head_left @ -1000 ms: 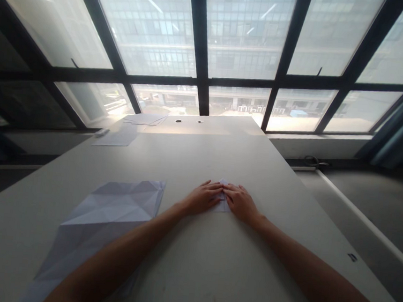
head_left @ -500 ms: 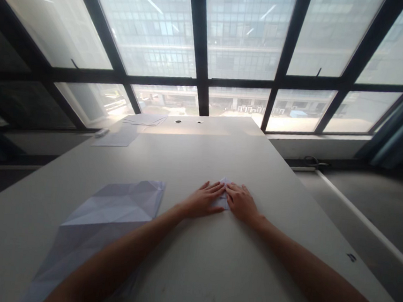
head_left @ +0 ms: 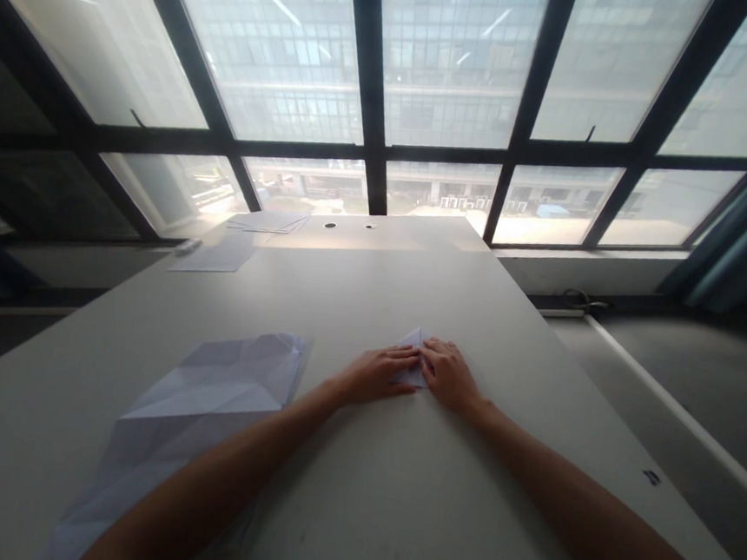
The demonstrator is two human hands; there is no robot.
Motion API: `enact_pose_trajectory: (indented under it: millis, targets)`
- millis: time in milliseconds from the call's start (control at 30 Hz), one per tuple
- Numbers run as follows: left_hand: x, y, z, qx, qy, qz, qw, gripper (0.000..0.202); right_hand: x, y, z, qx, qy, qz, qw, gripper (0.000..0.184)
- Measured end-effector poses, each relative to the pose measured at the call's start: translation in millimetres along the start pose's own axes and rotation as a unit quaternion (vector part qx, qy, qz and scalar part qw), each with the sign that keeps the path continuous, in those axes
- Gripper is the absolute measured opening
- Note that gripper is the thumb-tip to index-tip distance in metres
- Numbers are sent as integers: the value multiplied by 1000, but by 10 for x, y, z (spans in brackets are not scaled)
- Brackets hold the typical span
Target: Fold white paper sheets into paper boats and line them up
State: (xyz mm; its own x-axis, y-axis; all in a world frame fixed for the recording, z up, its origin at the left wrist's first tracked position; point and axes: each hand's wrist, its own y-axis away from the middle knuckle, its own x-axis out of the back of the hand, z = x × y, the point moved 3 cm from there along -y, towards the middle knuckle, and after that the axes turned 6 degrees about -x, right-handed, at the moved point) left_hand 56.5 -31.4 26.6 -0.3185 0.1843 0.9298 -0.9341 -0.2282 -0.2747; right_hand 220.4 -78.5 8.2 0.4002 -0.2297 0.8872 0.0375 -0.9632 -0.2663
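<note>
A small piece of folded paper (head_left: 416, 339) lies flat on the white table, its pointed top turned away from me and a crease down its middle. My left hand (head_left: 378, 375) rests on the paper's left side, fingers stretched out flat and the thumb along its near edge. On the right side, my right hand (head_left: 449, 374) presses down with bent fingers held close together, the tips near the centre crease. Both hands cover much of the paper, so its lower folds are partly hidden.
A large creased sheet of paper (head_left: 207, 387) lies left of my left forearm, partly under it. Farther back at the left are several flat sheets (head_left: 215, 256). The table (head_left: 373, 289) reaches toward the windows, with a round hole (head_left: 329, 225) near its far edge. A small dark mark (head_left: 651, 478) is at the right.
The folded paper's top shows more, as a plainer pointed shape. My right hand's fingers have drawn closer together, and my left fingers have shifted slightly lower on the paper.
</note>
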Motion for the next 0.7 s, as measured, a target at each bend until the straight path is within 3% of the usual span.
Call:
enact_pose_trajectory:
  millis: [333,533,700]
  targets:
    - [34,12,-27,20,48,39,998,48,103,30,-78,55,-20,20,998,28]
    - [75,4,-25,18,59,45,997,43,162,35,1,130,-30,-29,991,41]
    - [28,5,-127,37,96,57,993,38,164,30,35,139,-17,-46,989,43]
